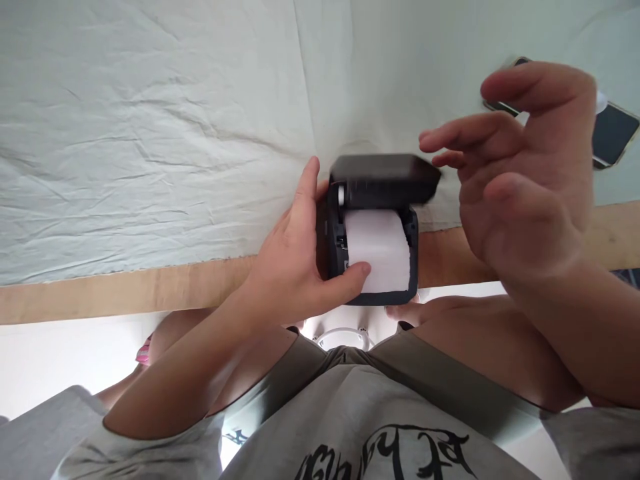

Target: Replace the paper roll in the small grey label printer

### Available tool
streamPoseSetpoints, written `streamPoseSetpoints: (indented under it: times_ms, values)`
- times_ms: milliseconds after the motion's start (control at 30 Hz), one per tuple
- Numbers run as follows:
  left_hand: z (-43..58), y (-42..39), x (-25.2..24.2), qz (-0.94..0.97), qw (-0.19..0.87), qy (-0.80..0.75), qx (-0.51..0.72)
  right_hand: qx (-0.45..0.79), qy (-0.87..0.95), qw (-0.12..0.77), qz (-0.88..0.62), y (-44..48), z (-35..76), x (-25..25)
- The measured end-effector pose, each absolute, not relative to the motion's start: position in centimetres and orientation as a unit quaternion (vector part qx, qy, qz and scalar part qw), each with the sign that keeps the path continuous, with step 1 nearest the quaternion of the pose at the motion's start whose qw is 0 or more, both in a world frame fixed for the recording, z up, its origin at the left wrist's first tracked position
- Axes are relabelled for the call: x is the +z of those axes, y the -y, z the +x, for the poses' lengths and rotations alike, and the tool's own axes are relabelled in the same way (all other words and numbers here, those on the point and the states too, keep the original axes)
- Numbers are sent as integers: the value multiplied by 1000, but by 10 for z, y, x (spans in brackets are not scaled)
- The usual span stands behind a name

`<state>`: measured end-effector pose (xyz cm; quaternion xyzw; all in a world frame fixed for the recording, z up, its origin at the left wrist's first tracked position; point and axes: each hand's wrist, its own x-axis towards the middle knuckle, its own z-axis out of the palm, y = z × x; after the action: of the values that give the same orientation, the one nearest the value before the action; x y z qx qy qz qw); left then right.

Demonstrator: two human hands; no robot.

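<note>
A small black printer [413,267], seemingly a label or receipt printer, is held near the table's front edge with its lid [385,175] raised. White paper [383,250] comes from inside and lies over its front rim. My left hand [305,247] grips the printer from the left, the thumb pressing on the paper and the fingers along the side and partly hidden behind. To the right, my right hand [530,160] is raised with its fingers apart and curved, holding nothing. Its fingertips are close to the lid's right end, which is smeared by motion.
A pale, wrinkled cloth [150,133] covers the table, whose wooden edge [125,287] runs along the front. Behind my right hand lies a dark phone [614,133], with a small white item partly hidden beside it. My legs are below the edge.
</note>
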<state>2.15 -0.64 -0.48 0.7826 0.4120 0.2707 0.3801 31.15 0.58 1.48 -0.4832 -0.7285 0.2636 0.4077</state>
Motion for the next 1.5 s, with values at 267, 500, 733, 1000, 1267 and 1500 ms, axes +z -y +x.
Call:
streamPoseSetpoints:
  times_ms: [267, 500, 733, 1000, 1267, 1500]
  values:
    - [26, 1, 4, 736, 441, -412, 308, 372, 735, 297, -482, -7, 309, 17]
    - [39, -5, 18, 652, 470, -488, 340, 425, 730, 250, -474, -14, 308, 29]
    - [37, -5, 19, 678, 464, -471, 321, 407, 751, 236, -464, -12, 306, 24]
    - [13, 28, 12, 840, 309, -396, 204, 260, 806, 295, -442, 9, 317, 9]
    - [14, 47, -4, 873, 144, -419, 202, 227, 826, 261, -445, 11, 322, 7]
    - [14, 44, -3, 859, 178, -424, 223, 275, 820, 265, -427, 11, 322, 7]
